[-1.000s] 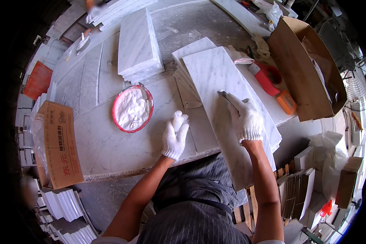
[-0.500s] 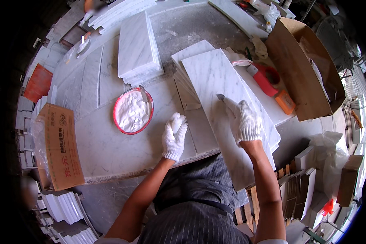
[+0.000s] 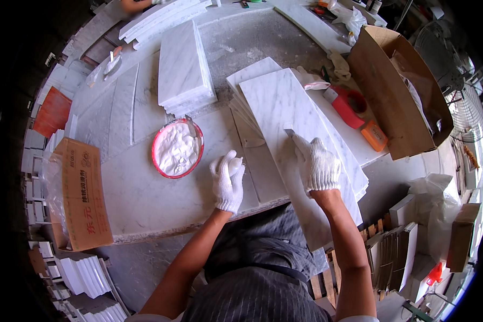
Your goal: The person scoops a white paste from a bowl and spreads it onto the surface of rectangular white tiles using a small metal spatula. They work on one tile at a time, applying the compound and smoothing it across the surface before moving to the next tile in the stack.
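Observation:
My right hand [image 3: 317, 162], in a white knitted glove, is closed round a small scraper [image 3: 290, 132]. Only its flat grey metal blade shows; the tip lies against or just above the top marble slab [image 3: 278, 99]. That white, grey-veined slab lies slanted on a fanned stack, and its near end overhangs the table edge. My left hand [image 3: 228, 180], gloved alike, is curled over the table beside the stack. Something white and rounded shows at its fingers, too much covered to name. Left of it sits a red-rimmed tub [image 3: 177, 149] of white paste with a grey blade-like piece at its rim.
Another marble stack [image 3: 183, 67] stands behind the tub. Cardboard boxes flank the table, one printed [image 3: 83, 193] at left and one open [image 3: 394, 94] at right. A red tape-like ring [image 3: 350, 105] and an orange box [image 3: 374, 136] lie beside the slabs. A co-worker's arm [image 3: 136, 5] shows far left.
My right hand has shifted slightly left and down with the scraper. The left fingers have turned a little while staying curled. The co-worker's arm at the far left has moved. The view has shifted slightly.

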`<state>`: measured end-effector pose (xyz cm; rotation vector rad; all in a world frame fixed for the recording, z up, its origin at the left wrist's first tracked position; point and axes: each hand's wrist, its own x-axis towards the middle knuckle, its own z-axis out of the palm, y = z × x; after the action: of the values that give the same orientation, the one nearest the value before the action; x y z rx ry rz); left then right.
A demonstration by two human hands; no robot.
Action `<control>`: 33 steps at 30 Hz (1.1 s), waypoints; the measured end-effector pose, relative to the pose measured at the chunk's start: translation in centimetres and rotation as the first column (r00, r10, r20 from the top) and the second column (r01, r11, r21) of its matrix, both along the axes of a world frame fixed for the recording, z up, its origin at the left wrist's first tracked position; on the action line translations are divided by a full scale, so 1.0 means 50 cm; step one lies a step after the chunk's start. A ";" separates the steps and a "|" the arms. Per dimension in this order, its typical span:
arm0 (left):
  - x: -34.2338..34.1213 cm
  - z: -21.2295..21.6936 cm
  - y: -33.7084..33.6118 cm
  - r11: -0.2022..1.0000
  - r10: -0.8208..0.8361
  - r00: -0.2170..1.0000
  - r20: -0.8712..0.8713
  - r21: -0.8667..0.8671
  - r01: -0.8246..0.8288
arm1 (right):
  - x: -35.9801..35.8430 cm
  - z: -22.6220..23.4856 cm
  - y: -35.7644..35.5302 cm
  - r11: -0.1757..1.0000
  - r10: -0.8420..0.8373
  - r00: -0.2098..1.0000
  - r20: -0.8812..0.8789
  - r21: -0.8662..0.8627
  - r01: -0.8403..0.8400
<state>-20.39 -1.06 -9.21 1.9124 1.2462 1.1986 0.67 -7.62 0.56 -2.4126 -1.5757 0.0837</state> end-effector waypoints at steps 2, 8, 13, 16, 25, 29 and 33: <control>-0.001 -0.001 -0.002 0.997 0.004 0.999 0.044 -0.080 0.000 | -0.005 0.011 -0.025 1.000 0.028 1.000 -0.012 0.013 -0.028; 0.015 0.030 0.004 0.988 -0.041 0.991 0.124 -0.144 0.059 | 0.009 0.033 -0.021 0.978 0.025 0.987 -0.159 0.206 0.008; 0.052 0.086 0.038 0.992 -0.118 0.992 0.053 -0.040 0.120 | 0.011 -0.015 0.010 0.988 -0.013 0.995 -0.096 0.153 0.028; 0.052 0.089 0.071 0.987 -0.158 0.987 -0.022 0.034 0.159 | 0.003 -0.016 -0.019 0.993 0.009 0.996 -0.089 0.116 0.001; 0.091 0.108 0.117 0.939 -0.146 0.943 -0.300 0.259 0.228 | 0.029 -0.024 -0.074 0.915 -0.133 0.969 -0.206 0.351 0.200; 0.107 0.110 0.132 0.902 -0.119 0.891 -0.439 0.326 0.281 | 0.028 -0.025 -0.073 0.918 -0.104 0.979 -0.173 0.362 0.162; 0.124 0.128 0.139 0.811 -0.146 0.884 -0.445 0.458 0.364 | 0.032 -0.030 -0.075 0.923 -0.104 0.978 -0.183 0.349 0.163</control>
<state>-14.21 5.91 -2.82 2.7470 0.8216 1.1204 2.29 -11.34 -0.95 -2.1555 -1.2266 -0.0360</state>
